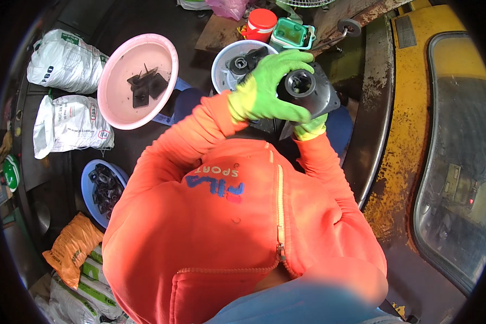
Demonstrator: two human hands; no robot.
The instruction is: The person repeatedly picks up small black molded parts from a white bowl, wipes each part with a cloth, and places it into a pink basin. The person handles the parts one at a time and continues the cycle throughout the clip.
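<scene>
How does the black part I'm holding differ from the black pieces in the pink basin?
The black part is gripped in your left hand, while the black pieces lie in the pink basin. The black part is a single item; the black pieces sit in a small cluster. The black part shows a round collar with an opening, whereas the black pieces show mainly flat, squarish faces. Both are dark all over.

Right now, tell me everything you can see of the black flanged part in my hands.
The black flanged part looks like glossy molded plastic: a squarish plate with a raised round collar around an opening. The collar side faces you. It is held up ahead of your orange jacket; your gloved left hand grips its left side, while your gloved right hand, mostly hidden, is at its lower edge.
</scene>
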